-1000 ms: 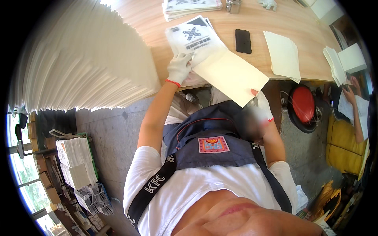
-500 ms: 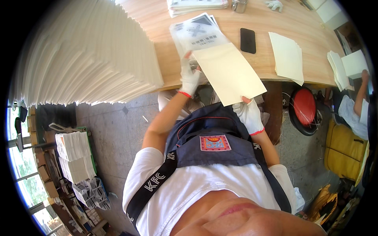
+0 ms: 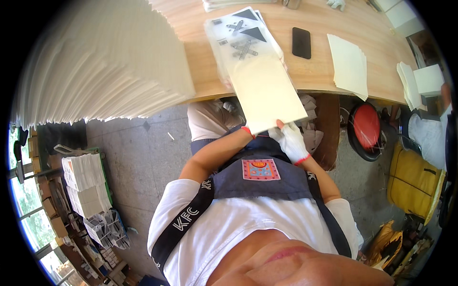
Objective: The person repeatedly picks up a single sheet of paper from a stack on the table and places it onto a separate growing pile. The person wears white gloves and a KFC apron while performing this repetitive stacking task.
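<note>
A cream paper stack (image 3: 269, 93) slants over the near table edge, its far end at a clear printed plastic bag (image 3: 245, 47). Whether that end is inside the bag or only against it, I cannot tell. White gloves with red cuffs and bare fingertips cover my hands. My right hand (image 3: 290, 142) pinches the stack's near edge at its right corner, thumb on top. Beneath the stack goes my left hand, only its red cuff (image 3: 246, 131) showing plainly; its grip is hidden. Another printed bag (image 3: 234, 24) lies under the first on the table.
A tall pile of white paper (image 3: 109, 62) fills the table's left. On the right are a black phone (image 3: 301, 43), cream sheets (image 3: 348, 66) and white paper stacks (image 3: 408, 86). A red round stool (image 3: 366, 126) stands below. Another person's sleeve (image 3: 427, 133) shows at far right.
My left hand has gone from beside the bag to under the cream stack. The stack has moved slightly left and nearer me. The upper bag's near part has come toward me.
</note>
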Motion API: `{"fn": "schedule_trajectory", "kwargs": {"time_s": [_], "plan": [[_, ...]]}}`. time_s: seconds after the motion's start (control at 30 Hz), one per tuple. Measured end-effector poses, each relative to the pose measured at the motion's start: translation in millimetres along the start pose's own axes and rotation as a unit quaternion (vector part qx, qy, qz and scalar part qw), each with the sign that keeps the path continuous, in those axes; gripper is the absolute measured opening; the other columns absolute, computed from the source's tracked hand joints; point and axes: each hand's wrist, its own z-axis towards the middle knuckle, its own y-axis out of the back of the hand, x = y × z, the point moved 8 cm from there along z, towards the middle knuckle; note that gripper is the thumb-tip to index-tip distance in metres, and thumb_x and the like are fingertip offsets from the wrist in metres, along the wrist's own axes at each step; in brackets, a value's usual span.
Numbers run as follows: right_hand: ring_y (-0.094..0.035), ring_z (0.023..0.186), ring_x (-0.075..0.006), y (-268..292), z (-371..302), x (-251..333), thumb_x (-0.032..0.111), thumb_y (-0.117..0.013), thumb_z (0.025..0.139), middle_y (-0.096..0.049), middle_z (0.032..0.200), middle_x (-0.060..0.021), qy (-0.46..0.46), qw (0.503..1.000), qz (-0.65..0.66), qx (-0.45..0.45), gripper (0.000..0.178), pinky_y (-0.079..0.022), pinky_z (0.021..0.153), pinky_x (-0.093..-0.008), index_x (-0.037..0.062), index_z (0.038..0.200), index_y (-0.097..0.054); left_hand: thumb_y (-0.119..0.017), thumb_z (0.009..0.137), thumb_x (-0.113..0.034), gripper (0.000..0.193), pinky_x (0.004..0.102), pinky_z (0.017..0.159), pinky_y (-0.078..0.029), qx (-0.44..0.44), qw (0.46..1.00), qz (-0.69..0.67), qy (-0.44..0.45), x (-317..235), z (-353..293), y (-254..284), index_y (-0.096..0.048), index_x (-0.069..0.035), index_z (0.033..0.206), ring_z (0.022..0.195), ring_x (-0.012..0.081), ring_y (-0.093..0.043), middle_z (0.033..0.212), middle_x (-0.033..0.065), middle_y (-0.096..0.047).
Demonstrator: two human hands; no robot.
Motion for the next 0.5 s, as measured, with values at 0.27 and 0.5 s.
{"fn": "schedule_trajectory", "kwargs": {"time_s": [0.27, 0.5], "plan": [[-0.057, 0.102, -0.0349, -28, 99, -10, 0.017, -0.04, 0.095, -0.053, 0.111, -0.0225, 0.016, 0.975, 0.216, 0.041, 0.036, -0.05, 0.089, -0.0432, -0.0025, 0.126, -0.039, -0.048, 0.089, -0.014, 0.018, 0.0297, 0.064, -0.052, -0.255, 0.954, 0.025, 0.154, -12, -22, 33, -0.054, -0.002, 0.101, 0.079, 0.0173, -0.061, 0.09, 0.0081, -0.06], [-0.058, 0.054, -0.0122, -67, 58, 6, 0.019, -0.051, 0.089, -0.063, 0.072, -0.0065, 0.029, 0.868, -0.476, 0.135, 0.028, -0.044, 0.047, -0.0249, 0.0086, 0.115, -0.052, -0.053, 0.09, -0.021, 0.026, 0.0295, 0.067, -0.055, -0.242, 0.961, 0.064, 0.12, -94, -62, 50, -0.055, -0.001, 0.106, 0.08, 0.0187, -0.062, 0.101, 0.0104, -0.06]]}}
